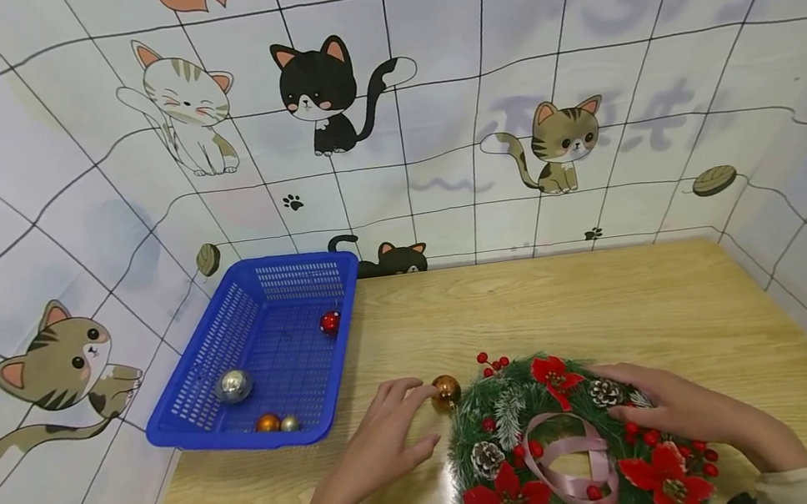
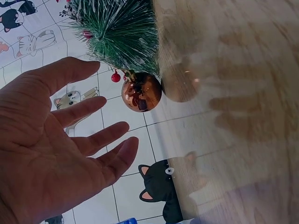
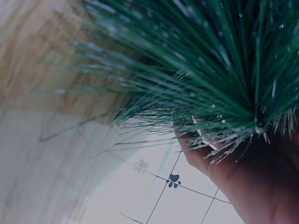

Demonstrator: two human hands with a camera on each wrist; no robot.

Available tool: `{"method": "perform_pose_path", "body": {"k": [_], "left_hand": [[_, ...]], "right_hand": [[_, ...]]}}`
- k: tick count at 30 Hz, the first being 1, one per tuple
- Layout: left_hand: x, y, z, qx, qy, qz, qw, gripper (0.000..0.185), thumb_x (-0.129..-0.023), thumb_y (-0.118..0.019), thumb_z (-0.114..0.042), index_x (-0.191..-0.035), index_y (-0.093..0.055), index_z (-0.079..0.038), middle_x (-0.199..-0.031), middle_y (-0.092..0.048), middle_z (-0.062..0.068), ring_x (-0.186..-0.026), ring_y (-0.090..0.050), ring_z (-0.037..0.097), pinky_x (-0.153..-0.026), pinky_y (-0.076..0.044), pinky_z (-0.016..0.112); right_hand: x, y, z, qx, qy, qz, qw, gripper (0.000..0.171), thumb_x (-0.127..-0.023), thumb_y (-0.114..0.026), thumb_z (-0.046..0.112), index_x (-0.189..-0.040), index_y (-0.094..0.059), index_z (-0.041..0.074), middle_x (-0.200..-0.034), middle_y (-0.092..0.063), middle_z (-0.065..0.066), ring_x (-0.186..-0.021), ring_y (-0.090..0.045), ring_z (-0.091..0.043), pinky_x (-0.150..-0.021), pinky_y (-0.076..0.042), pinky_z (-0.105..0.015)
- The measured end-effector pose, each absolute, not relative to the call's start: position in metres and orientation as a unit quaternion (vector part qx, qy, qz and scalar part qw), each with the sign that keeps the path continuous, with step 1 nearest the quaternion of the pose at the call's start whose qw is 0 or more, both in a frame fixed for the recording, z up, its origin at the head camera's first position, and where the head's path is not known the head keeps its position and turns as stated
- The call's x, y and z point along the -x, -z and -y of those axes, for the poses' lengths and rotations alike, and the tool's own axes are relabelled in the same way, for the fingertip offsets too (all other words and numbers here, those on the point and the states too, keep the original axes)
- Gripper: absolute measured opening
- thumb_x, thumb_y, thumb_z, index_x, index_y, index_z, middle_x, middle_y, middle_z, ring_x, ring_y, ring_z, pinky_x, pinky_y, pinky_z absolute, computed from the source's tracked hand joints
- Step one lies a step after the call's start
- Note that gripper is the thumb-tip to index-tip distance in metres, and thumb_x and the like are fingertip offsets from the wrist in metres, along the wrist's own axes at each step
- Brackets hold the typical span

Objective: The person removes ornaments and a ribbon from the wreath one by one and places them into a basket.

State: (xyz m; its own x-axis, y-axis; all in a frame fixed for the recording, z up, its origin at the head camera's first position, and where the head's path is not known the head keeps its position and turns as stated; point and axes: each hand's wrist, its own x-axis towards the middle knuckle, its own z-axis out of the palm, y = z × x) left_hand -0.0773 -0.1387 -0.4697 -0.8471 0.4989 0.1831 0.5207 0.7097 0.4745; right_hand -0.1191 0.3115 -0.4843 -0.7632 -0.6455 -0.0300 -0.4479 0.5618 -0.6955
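Observation:
A green wreath (image 1: 575, 449) with red poinsettias, pine cones, red berries and a pink ribbon lies at the table's near edge. A copper bauble (image 1: 446, 391) hangs at its upper left rim. My left hand (image 1: 405, 424) is open with fingers spread, its fingertips just short of the bauble. The left wrist view shows the same bauble (image 2: 141, 92) under the needles (image 2: 122, 32), apart from my straight fingers (image 2: 100, 140). My right hand (image 1: 637, 400) rests flat on the wreath's right side, near a pine cone (image 1: 605, 392). In the right wrist view needles (image 3: 205, 70) hide most of that hand (image 3: 243, 186).
A blue plastic basket (image 1: 190, 425) stands at the table's left, holding a red bauble (image 1: 330, 321), a silver one (image 1: 233, 385), an orange one (image 1: 267, 422) and a small pale one (image 1: 289, 423). Walls papered with cartoon cats enclose the wooden table (image 1: 606, 303).

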Motion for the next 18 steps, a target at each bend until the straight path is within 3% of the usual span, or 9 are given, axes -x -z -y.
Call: {"method": "perform_pose_path", "body": {"k": [7,14,18], "left_hand": [[0.079,0.473,0.138,0.272,0.259,0.927,0.009,0.061,-0.096,-0.085,-0.021,-0.151,-0.061,-0.013,-0.150,-0.055,0.022,-0.140,-0.049,0.038,-0.109,-0.049,0.061],[0.084,0.477,0.139,0.269,0.269,0.925,-0.003,0.065,-0.096,-0.085,-0.021,-0.155,-0.058,-0.016,-0.155,-0.051,0.025,-0.143,-0.046,0.040,-0.108,-0.049,0.063],[0.089,0.478,0.137,0.279,0.270,0.922,-0.005,0.064,-0.096,-0.084,-0.018,-0.154,-0.059,-0.017,-0.155,-0.050,0.025,-0.143,-0.046,0.041,-0.108,-0.049,0.063]], "right_hand": [[0.118,0.484,-0.310,0.323,0.344,-0.871,0.140,0.060,-0.108,-0.072,0.023,-0.161,-0.050,0.004,-0.156,-0.055,-0.024,-0.141,-0.052,-0.017,-0.100,-0.055,-0.031],[0.118,0.484,-0.309,0.317,0.341,-0.873,0.145,0.061,-0.108,-0.072,0.024,-0.161,-0.049,0.004,-0.157,-0.054,-0.025,-0.141,-0.053,-0.021,-0.099,-0.054,-0.031],[0.118,0.485,-0.310,0.322,0.340,-0.872,0.143,0.061,-0.108,-0.072,0.023,-0.161,-0.049,0.003,-0.157,-0.054,-0.026,-0.141,-0.052,-0.017,-0.099,-0.054,-0.030]]}}
